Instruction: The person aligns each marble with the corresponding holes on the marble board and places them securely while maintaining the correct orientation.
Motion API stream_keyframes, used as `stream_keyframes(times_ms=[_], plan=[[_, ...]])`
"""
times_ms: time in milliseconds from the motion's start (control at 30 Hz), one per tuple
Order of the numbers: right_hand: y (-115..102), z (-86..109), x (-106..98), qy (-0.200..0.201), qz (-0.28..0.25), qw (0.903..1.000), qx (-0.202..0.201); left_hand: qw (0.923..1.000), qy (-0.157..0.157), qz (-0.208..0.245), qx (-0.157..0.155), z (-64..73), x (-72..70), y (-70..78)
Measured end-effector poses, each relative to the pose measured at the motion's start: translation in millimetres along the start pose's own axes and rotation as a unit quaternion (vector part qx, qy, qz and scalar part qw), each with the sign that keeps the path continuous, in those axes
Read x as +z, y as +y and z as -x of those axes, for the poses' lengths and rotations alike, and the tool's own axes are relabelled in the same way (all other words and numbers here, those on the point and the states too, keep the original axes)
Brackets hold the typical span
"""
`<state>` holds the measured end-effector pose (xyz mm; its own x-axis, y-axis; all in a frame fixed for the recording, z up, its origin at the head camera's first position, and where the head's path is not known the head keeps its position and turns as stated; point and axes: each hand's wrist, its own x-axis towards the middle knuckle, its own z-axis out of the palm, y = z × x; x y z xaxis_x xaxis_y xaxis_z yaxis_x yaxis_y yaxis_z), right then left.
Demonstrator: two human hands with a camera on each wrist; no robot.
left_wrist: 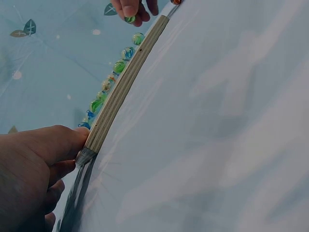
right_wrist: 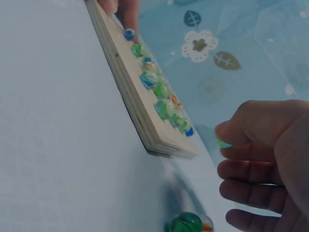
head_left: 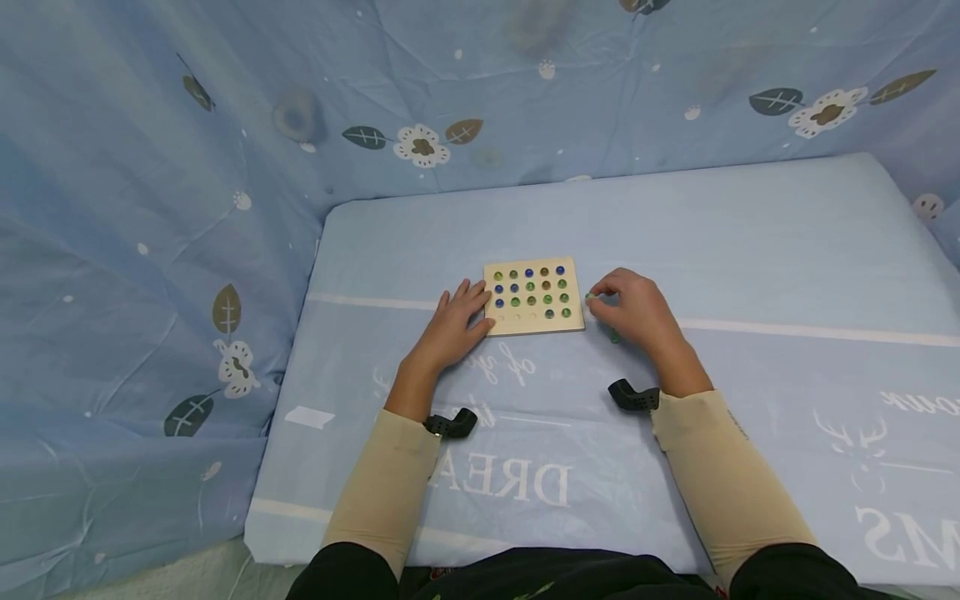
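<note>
Currently, wooden board (head_left: 534, 326): flat on the tabletop (head_left: 450, 237), left of its middle, between its far and near edges; long axis side to side, roughly along the far edge.
Set marbles (head_left: 547, 299): green, blue and amber, filling the three far rows; in the near row, two sit at the right-hand end.
Bare hollows (head_left: 516, 317): the other three of the near row, running toward the board's near left corner.
Left hand (head_left: 453, 323): fingers spread and touching the board's left edge, thumb at its near left corner; judging by the pose, it steadies the wood.
Right hand (head_left: 637, 308): past the board's right edge, over the tabletop; grip together, thumb and forefinger clamped on a marble.
Held green marble (right_wrist: 222, 143): at the fingertips, just beside the board's right edge, apart from it.
Relation that counts: from the right grip, the bare hollows lie leftward and slightly toward the tabletop's near edge, past the two near-row marbles; the left hand is nearer to them, its thumb beside the leftmost.
Loose marbles (right_wrist: 187, 223): on the tabletop by the right hand, off the board's near right corner; seemingly two, though the cropped wrist view leaves the count unsure.
</note>
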<state>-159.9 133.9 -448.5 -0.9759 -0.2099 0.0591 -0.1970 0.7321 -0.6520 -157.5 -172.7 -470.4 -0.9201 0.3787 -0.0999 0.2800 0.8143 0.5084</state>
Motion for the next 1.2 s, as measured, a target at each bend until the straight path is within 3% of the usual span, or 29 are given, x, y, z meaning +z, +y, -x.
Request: stream_keyframes(times_ms=[167,433,1200], plan=[[-5,-0.8,7,0.022,-0.006,0.9994,-0.028,1.0,-0.001,0.0,-0.003,0.5,-0.2,-0.5],[-13,-1.6,16,0.022,-0.008,0.9984,-0.051,1.0,-0.005,0.0,0.0,-0.4,0.1,-2.4],[-37,-6.4,40,-0.032,0.013,0.9928,-0.115,1.0,-0.004,0.001,0.005,0.7,0.9,-1.7]])
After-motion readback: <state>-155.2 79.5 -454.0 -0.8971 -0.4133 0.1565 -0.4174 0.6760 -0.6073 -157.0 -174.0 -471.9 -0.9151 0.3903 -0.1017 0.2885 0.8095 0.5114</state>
